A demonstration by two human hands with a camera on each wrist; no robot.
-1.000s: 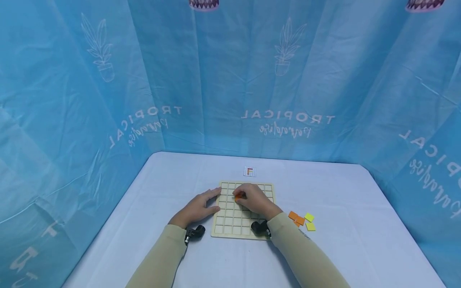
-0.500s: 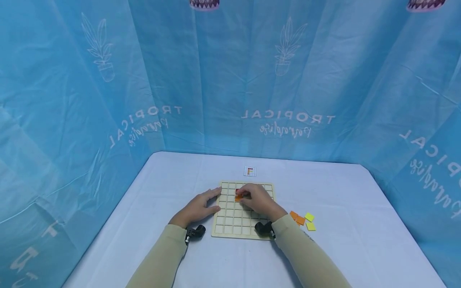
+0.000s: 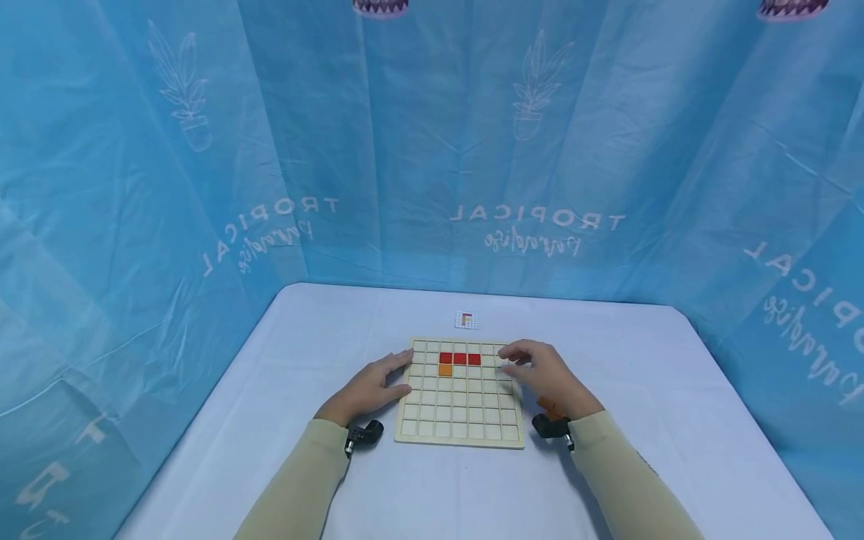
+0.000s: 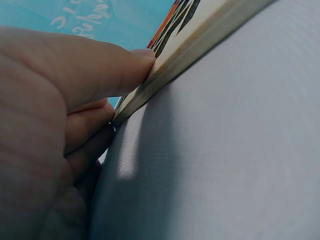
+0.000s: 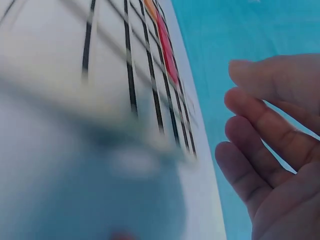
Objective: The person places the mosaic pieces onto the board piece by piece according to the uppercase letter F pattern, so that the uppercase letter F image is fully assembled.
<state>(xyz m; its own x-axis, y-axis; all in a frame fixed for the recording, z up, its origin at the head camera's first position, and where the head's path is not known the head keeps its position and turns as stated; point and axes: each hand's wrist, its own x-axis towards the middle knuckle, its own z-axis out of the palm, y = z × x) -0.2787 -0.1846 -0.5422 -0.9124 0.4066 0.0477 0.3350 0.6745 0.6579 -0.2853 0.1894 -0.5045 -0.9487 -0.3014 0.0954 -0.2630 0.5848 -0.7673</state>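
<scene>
A pale wooden grid board (image 3: 459, 412) lies flat on the table. Three red tiles (image 3: 460, 359) sit side by side in one row of its cells, and an orange tile (image 3: 445, 370) fills the cell below the leftmost red one. My left hand (image 3: 367, 388) rests on the board's left edge, thumb and fingertips touching it; the left wrist view shows the thumb (image 4: 125, 70) against the rim. Over the right edge hovers my right hand (image 3: 550, 375), fingers loosely bent. Nothing is between those fingers (image 5: 260, 110) in the right wrist view. Loose orange tiles (image 3: 550, 407) are partly hidden under that hand.
A small printed card (image 3: 466, 320) with a coloured grid pattern lies beyond the board. White cloth covers the table (image 3: 337, 322). Blue printed curtains (image 3: 418, 172) stand around its back and sides. The right forearm (image 3: 617, 465) covers part of the table's right side.
My right hand has let go of the orange tile in its cell and moved right, off the red tiles, which now show. It now covers the loose yellow tiles. The left hand stays put.
</scene>
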